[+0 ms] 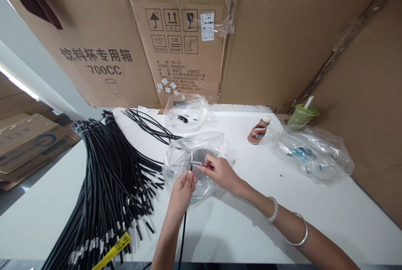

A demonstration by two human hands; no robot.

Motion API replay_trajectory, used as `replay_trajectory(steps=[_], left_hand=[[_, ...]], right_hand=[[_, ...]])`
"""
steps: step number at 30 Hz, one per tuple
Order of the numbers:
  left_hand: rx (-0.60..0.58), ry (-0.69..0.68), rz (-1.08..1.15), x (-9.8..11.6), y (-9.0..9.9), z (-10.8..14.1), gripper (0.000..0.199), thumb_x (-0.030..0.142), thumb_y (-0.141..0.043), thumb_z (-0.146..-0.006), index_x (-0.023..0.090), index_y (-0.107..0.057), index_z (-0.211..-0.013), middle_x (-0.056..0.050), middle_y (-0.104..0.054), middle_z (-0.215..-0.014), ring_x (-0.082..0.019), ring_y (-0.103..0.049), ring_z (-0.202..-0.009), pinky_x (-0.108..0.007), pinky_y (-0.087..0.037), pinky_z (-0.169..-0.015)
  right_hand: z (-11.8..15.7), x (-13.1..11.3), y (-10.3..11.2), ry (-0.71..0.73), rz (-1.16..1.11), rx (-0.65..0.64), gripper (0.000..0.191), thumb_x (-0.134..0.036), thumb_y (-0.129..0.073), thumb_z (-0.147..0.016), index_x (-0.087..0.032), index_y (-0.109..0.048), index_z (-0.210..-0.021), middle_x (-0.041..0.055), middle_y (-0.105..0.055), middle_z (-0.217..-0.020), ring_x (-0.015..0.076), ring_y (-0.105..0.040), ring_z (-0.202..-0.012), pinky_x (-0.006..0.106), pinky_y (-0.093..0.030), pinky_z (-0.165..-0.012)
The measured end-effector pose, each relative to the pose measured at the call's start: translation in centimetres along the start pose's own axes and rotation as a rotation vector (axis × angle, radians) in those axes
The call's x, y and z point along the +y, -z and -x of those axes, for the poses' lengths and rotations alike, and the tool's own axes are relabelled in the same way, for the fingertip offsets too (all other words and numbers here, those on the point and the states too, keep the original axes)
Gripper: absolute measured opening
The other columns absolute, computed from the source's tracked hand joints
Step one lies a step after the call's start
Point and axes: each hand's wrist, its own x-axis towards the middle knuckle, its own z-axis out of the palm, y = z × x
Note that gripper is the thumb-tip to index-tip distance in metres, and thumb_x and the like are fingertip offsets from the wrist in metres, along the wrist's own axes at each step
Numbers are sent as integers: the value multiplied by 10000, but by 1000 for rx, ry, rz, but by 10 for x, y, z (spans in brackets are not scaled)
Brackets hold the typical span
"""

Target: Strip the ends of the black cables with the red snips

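Note:
Near the middle of the table, my left hand (185,185) pinches a black cable (183,236) close to its upper end, and the rest hangs down past the table's front edge. My right hand (220,171) is closed round red-handled pliers (207,165), whose metal jaws are at the cable's end. Whether the jaws grip it is too small to tell. Beneath both hands lies a clear plastic bag (216,142) with a mass of small grey parts in it. A large bundle of black cables (100,169) lies to the left, with a yellow strip (113,251) across its lower part.
Loose black cables (147,125) lie behind the bundle. A small bag with black bits (188,112) stands at the back. To the right are a brown bottle (258,131), a green cup (302,115) and a bag with blue parts (314,154). Cardboard (266,52) walls the back.

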Motion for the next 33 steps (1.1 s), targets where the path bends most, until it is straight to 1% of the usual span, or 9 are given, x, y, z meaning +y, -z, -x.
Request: replay_trajectory(steps=[4, 7, 9, 12, 15, 19, 24, 28, 33], left_hand=[[172, -88, -259, -2, -1, 7, 364, 487, -542, -828, 200, -520, -605, 50, -346, -451, -103, -313, -433, -240, -210, -486], [259, -123, -403, 0, -5, 12, 190, 365, -484, -874, 215, -583, -813, 51, -408, -471, -143, -376, -448, -249, -248, -521], [293, -154, -470, 2, -8, 14, 146, 329, -473, -880, 222, -561, -926, 38, -489, -531, -168, -444, -492, -253, -279, -546], [322, -198, -557, 4, -10, 15, 113, 276, -453, -878, 230, -540, -822, 10, -544, -594, -173, -474, -527, -255, -267, -563], [325, -220, -616, 3, -9, 15, 213, 247, -415, -882, 231, -503, -689, 10, -533, -561, -160, -460, -496, -255, -252, -559], [317, -222, -642, 2, -8, 15, 228, 260, -391, -892, 235, -526, -710, 6, -566, -540, -175, -505, -496, -260, -281, -565], [321, -230, -624, 0, -8, 16, 239, 277, -404, -890, 234, -547, -703, 17, -503, -463, -173, -465, -448, -269, -254, -557], [329, -255, -553, -8, -6, 14, 277, 316, -412, -894, 232, -522, -653, 27, -476, -450, -155, -430, -429, -272, -262, -555], [332, -245, -409, -15, -3, 13, 345, 399, -417, -903, 234, -481, -607, 54, -352, -388, -137, -357, -378, -266, -234, -485]], right_hand=[[1, -1, 0, 0, 28, 5, 396, -513, -544, -860, -207, -377, -673, -67, -372, -514, 107, -350, -511, 253, -240, -537], [-2, 5, -1, -30, 12, 68, 397, -533, -499, -881, -210, -374, -687, -65, -376, -530, 108, -358, -515, 252, -247, -536], [-2, 9, -1, -48, -10, 109, 409, -548, -468, -893, -214, -349, -689, -67, -362, -535, 106, -354, -511, 249, -249, -528], [0, 11, 0, -45, -31, 117, 421, -561, -492, -876, -218, -331, -694, -72, -355, -541, 102, -352, -510, 245, -250, -519], [4, 9, 0, -18, -27, 83, 413, -558, -537, -855, -218, -351, -710, -74, -366, -546, 103, -359, -512, 245, -256, -522], [7, 2, 0, 25, 6, 52, 403, -540, -561, -845, -217, -358, -716, -73, -364, -538, 108, -360, -516, 252, -260, -544], [6, 0, -2, 37, 35, 20, 400, -530, -566, -846, -215, -362, -707, -69, -366, -533, 112, -349, -515, 256, -261, -552], [4, 1, -2, 28, 28, 7, 430, -553, -551, -856, -213, -351, -686, -64, -361, -536, 113, -346, -519, 255, -260, -545], [4, -2, 1, 46, 33, -38, 457, -547, -490, -901, -201, -347, -638, -47, -367, -549, 114, -357, -530, 258, -259, -539]])
